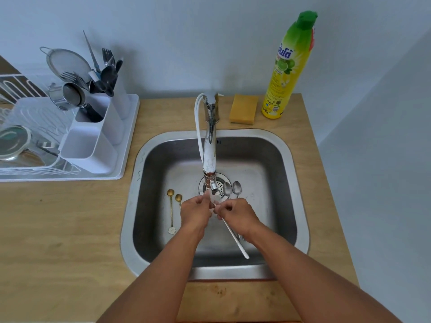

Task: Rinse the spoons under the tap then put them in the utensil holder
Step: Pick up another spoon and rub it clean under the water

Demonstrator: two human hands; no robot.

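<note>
Fingers of our right hand point(236, 215) are closed on a silver spoon point(234, 238), whose handle points down toward the near edge of the sink point(300, 206). Fingers of our left hand point(195, 212) are curled and touch the bowl end of that spoon, just under the mouth of the tap point(210, 159), where water runs over it. On the sink floor two gold spoons point(172, 210) lie to the left of our hands, and two more silver spoons point(232, 190) lie beside the drain, partly hidden by the right hand. The white utensil holder point(93, 141) stands in the dish rack point(35, 141) at the far left corner of the desk point(58, 229), with some cutlery already inside.
</note>
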